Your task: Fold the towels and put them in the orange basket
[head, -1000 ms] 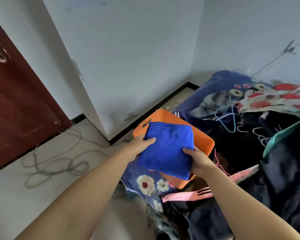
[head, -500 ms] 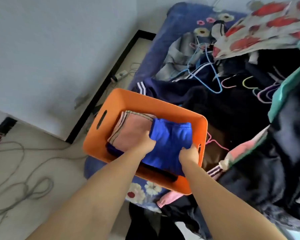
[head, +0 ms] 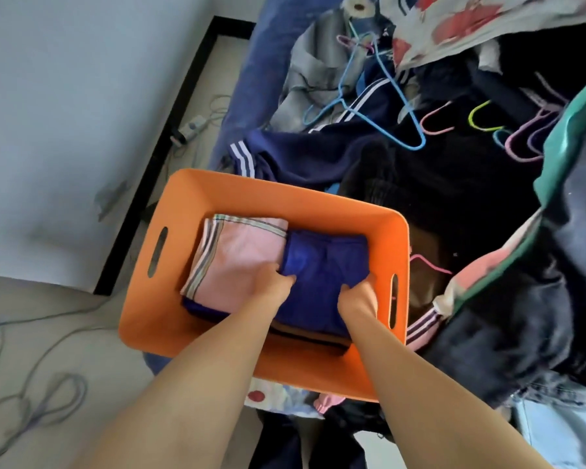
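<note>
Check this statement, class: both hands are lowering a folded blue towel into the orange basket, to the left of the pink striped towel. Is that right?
Not quite. In the head view the left hand and right hand hold the blue towel inside the orange basket, but it sits to the right of the pink striped towel, not the left.

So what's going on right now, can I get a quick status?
Both hands, left and right, grip the blue towel. Towel down inside the basket, beside a pink towel. Nothing in the way.
</note>
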A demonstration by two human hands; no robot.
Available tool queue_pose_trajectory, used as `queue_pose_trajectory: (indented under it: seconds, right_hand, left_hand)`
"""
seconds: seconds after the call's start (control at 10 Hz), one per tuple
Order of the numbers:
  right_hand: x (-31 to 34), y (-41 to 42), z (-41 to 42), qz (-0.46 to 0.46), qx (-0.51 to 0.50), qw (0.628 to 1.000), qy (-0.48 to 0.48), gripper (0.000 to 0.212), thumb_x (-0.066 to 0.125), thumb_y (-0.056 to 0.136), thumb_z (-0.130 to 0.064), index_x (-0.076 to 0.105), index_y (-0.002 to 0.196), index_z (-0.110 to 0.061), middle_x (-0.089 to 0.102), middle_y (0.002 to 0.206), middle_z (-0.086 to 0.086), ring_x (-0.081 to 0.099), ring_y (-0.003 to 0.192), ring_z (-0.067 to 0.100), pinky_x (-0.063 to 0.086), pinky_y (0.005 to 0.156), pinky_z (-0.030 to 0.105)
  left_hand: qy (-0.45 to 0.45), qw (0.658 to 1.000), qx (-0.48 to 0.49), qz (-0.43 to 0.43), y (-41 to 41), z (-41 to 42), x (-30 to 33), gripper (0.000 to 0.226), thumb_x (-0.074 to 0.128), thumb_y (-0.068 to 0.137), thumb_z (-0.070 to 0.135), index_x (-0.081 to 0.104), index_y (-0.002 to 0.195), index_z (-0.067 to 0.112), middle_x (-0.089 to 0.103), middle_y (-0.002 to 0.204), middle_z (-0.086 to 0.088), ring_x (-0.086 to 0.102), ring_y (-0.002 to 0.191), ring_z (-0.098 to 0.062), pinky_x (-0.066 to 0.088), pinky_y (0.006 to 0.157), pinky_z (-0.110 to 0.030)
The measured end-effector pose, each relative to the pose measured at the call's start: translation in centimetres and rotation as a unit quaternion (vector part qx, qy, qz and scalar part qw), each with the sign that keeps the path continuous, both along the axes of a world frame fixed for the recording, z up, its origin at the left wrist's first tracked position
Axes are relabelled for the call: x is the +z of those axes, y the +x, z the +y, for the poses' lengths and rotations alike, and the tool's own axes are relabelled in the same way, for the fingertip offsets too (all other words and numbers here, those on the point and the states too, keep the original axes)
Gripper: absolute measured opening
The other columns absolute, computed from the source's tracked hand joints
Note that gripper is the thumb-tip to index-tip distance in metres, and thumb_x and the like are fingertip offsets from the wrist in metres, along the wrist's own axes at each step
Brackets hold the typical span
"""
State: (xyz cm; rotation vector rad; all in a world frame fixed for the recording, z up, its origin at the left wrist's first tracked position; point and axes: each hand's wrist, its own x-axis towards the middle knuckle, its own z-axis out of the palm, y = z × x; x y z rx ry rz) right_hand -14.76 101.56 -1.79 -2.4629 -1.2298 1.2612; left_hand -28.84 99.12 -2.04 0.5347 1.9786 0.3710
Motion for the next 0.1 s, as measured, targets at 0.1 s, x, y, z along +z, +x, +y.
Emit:
queue_pose_trajectory:
  seconds: [0.1]
  right_hand:
    - [4.50,-0.12,-2.02,0.041,0.043,0.998,0.005,0.074,0.050,0.095,-0.018,0.004,0.152,-0.014,0.028,0.151,0.021,0.037,0.135,0.038,0.034,0.109,0.040]
  left_hand:
    - [0.002,0.996,0.049,-0.073,-0.88,-1.53,2.52,0.048,0.061,0.086,0.022,0.044,0.130,0.016,0.053,0.127,-0.012,0.053,0.111,-0.033,0.049,0.091,-0.044]
